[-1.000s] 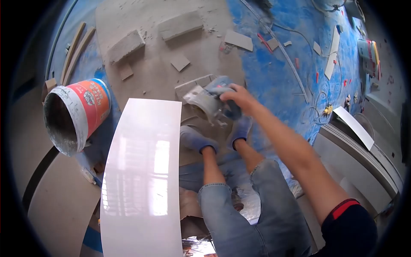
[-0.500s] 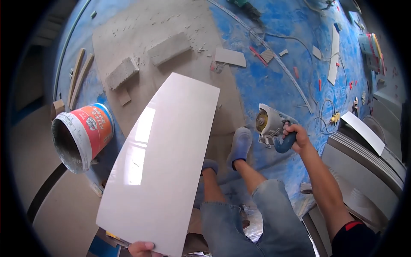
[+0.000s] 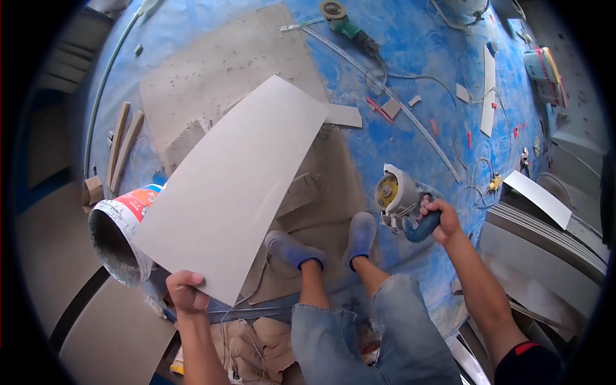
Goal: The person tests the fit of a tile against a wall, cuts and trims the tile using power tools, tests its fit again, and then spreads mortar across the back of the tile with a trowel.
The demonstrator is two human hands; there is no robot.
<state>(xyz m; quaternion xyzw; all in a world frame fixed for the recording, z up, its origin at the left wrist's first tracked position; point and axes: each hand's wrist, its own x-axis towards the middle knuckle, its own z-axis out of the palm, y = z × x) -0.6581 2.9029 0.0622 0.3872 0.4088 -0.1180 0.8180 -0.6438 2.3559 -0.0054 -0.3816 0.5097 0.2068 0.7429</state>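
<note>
A large white tile panel is tilted up from its near end, where my left hand grips the lower edge with the thumb on top. Gripped by its blue handle, a circular cutter with a yellowish disc hangs in my right hand, above the blue floor to the right of my feet. The panel hides part of a rough block and of the paint bucket. A second block shows beside the panel's right edge.
A green angle grinder lies at the top near a long metal ruler. Wooden strips lie left. Cables, tile offcuts and red pieces are scattered at right, beside stacked panels. Brown cardboard lies near my legs.
The panel has swung up and forward over the blocks and bucket, and my left hand has risen with it. My right hand first moved the cutter right, off the blocks, then slightly down.
</note>
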